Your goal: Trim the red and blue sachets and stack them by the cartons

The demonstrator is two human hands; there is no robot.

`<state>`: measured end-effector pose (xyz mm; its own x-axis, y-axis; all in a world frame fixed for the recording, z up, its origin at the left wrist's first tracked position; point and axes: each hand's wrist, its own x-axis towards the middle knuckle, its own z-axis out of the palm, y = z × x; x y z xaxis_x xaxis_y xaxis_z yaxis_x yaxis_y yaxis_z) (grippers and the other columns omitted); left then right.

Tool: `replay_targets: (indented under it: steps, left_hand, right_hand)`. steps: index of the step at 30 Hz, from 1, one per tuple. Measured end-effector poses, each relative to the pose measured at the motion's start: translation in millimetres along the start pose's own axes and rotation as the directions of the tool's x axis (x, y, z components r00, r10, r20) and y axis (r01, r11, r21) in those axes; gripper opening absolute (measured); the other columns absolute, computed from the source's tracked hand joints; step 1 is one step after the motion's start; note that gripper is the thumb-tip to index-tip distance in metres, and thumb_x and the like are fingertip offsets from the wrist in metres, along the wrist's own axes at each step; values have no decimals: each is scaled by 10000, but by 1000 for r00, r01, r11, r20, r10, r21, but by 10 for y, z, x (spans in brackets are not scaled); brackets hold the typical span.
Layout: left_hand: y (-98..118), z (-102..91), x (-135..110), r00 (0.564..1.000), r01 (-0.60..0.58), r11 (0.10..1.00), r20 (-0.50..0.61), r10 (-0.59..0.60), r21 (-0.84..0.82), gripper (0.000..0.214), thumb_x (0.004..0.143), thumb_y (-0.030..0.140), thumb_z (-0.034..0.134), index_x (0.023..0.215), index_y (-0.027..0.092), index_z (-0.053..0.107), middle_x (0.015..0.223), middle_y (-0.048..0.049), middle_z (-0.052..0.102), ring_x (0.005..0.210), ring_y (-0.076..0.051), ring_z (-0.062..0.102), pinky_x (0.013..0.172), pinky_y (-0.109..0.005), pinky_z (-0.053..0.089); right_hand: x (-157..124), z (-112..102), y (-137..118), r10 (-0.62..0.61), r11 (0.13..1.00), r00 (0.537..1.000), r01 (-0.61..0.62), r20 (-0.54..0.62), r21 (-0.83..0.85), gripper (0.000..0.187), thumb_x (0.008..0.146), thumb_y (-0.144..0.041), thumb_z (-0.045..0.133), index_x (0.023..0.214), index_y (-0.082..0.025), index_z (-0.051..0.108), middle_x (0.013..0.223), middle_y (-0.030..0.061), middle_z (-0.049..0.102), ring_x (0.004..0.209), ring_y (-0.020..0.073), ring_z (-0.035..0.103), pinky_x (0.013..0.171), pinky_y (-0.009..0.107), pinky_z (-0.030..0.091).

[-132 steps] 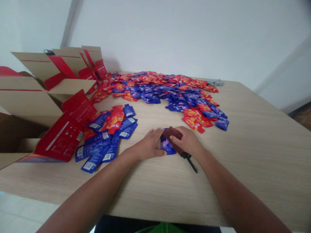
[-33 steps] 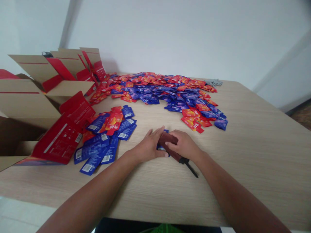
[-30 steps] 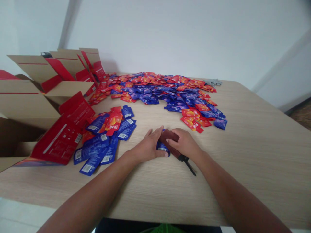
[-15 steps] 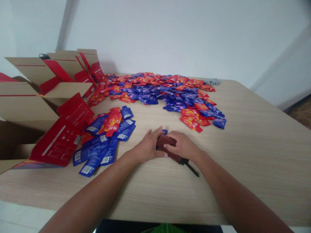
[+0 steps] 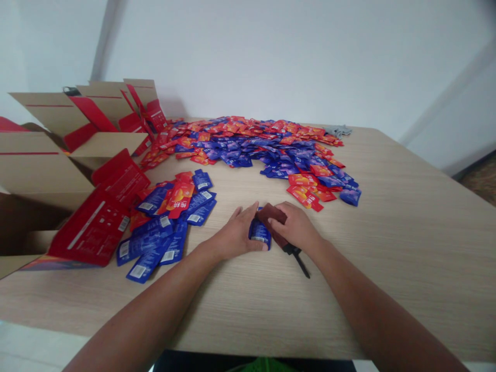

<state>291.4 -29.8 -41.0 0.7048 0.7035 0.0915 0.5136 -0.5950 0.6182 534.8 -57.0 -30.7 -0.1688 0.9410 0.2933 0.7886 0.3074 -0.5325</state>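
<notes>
A blue sachet point(image 5: 259, 232) lies on the wooden table point(image 5: 387, 232) in front of me. My left hand point(image 5: 235, 235) rests on its left side, fingers fairly flat, thumb pressing the sachet's near edge. My right hand point(image 5: 296, 229) is closed round a dark brown tool point(image 5: 272, 215) with a thin black end point(image 5: 299, 261), and the tool's head lies on the far end of the sachet.
A large heap of red and blue sachets point(image 5: 267, 147) covers the far middle of the table. A smaller pile of mostly blue sachets point(image 5: 166, 222) lies to my left. Open cardboard boxes with red flaps point(image 5: 77, 150) stand at the left edge.
The brown tool has slid away from me along the sachet, so more of the blue sachet shows now. My left hand has stayed in place.
</notes>
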Motion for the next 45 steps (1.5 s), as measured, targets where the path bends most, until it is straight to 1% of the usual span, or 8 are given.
replay_targets:
  steps: [10, 19, 22, 27, 31, 36, 40, 45]
  left_hand:
    - [79, -49, -7, 1000, 30, 996, 10, -29, -80, 1322, 756, 584, 909, 1754, 212, 127, 1689, -212, 465, 1599, -374, 406, 1349, -655, 40]
    - [0, 6, -4, 1000, 2, 1000, -14, -2, -15, 1345, 754, 641, 893, 1761, 235, 99, 1783, -198, 280, 1653, -378, 291, 1362, -624, 63]
    - [2, 3, 0, 1000, 1, 1000, -6, -1, -9, 1342, 758, 653, 887, 1761, 240, 95, 1785, -192, 279, 1654, -377, 288, 1364, -625, 58]
    - [13, -10, -4, 1000, 8, 1000, -7, -8, -11, 1347, 756, 661, 882, 1758, 213, 101, 1782, -203, 283, 1654, -372, 290, 1367, -615, 60]
    - [42, -23, -8, 1000, 17, 999, -19, -18, -39, 1347, 745, 635, 898, 1756, 208, 115, 1740, -209, 378, 1624, -382, 355, 1364, -626, 66]
    - [85, -48, -6, 1000, 31, 997, -5, -31, -70, 1342, 739, 612, 913, 1753, 213, 130, 1707, -207, 438, 1596, -379, 408, 1358, -641, 51]
    - [64, -45, -3, 999, 32, 998, -8, -33, -57, 1357, 724, 610, 927, 1751, 193, 145, 1725, -217, 403, 1615, -376, 373, 1363, -624, 55]
    - [38, -39, -1, 1000, 18, 1000, 13, -18, -18, 1317, 766, 655, 882, 1754, 203, 137, 1783, -206, 277, 1659, -368, 277, 1369, -612, 43]
  right_hand:
    - [-80, -45, -189, -197, 969, 967, 167, 162, 181, 170, 868, -248, 767, 1031, -226, 725, 908, 0, 698, 789, 176, 609, 732, 307, 418]
    - [-17, 28, -36, 49, 998, 999, -49, -9, -34, 145, 926, -337, 730, 1015, -224, 711, 919, 44, 706, 820, 218, 615, 713, 331, 393]
    - [-12, 31, -18, 63, 996, 998, -65, -29, -59, 129, 927, -339, 725, 986, -227, 699, 915, 46, 700, 809, 217, 608, 699, 330, 381]
    - [-25, -11, -60, -27, 1000, 999, 28, 33, -9, 166, 934, -341, 729, 1042, -221, 691, 977, 50, 710, 885, 227, 631, 768, 343, 423]
    - [-54, -64, -151, -124, 992, 982, 120, 140, 37, 284, 882, -418, 810, 1039, -222, 676, 997, 44, 706, 883, 224, 623, 773, 340, 428]
    - [-73, -71, -216, -176, 982, 963, 157, 203, 109, 283, 859, -361, 842, 1045, -229, 673, 1016, 24, 694, 875, 201, 617, 767, 319, 425]
    - [-54, -41, -167, -127, 992, 979, 121, 161, 46, 241, 871, -349, 825, 1001, -217, 671, 1000, 34, 693, 887, 209, 617, 777, 324, 419]
    - [-11, -20, -56, 76, 993, 996, -71, 53, -94, 218, 917, -397, 771, 1019, -216, 708, 965, 48, 712, 861, 220, 631, 739, 329, 394]
